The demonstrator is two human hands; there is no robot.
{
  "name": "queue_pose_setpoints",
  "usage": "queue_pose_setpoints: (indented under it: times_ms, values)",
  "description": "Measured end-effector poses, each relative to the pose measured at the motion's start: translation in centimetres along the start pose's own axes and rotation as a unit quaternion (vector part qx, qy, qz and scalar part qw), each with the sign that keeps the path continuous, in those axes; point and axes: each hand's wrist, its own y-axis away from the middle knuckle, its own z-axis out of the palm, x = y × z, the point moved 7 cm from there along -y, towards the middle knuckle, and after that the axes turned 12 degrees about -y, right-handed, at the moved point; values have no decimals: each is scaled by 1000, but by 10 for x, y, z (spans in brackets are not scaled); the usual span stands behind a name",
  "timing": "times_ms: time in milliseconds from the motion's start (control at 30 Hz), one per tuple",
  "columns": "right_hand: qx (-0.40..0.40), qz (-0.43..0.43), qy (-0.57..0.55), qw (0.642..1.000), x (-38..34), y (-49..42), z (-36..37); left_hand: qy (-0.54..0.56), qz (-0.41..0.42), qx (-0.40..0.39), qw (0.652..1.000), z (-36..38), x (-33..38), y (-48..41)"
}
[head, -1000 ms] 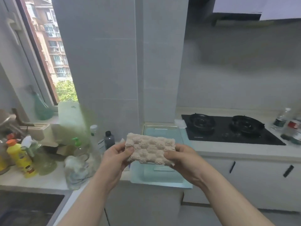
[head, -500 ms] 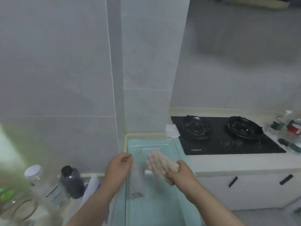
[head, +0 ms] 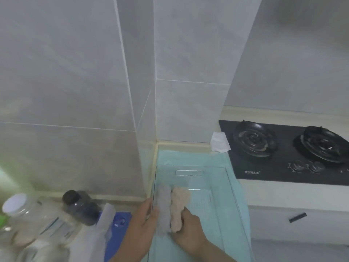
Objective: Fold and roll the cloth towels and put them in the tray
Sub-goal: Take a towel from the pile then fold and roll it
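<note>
A clear tray [head: 190,168] sits on a teal cloth [head: 232,176] on the counter. Inside it, along the left wall, a rolled grey towel [head: 164,208] and a rolled beige towel [head: 178,207] lie side by side. My right hand [head: 188,231] grips the near end of the beige roll from below. At the tray's left wall, my left hand [head: 143,222] has its thumb against the grey roll. Both hands are partly hidden by the rolls.
A black gas hob [head: 287,150] with two burners lies to the right, and a white folded paper [head: 220,142] sits at its corner. A dark bottle [head: 79,205], a clear jar [head: 20,216] and a blue item [head: 119,224] crowd the left. Tiled walls stand close behind.
The beige towel went from being held flat in both hands to lying rolled in the tray beside the grey roll. My view turned right and downward.
</note>
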Motion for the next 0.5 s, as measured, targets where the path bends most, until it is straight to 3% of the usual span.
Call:
queue_pose_setpoints:
  times_ms: [200, 400, 500]
  values:
    - [100, 84, -93, 987, -5, -14, -32, 17, -7, -10, 1000, 1, 0, 0]
    - [0, 118, -139, 983, -16, -41, -10, -1, -8, -34, 999, -2, -4, -5]
    - [-56, 144, -215, 964, -13, -60, 5, 4, 2, -50, 999, -1, -6, -6]
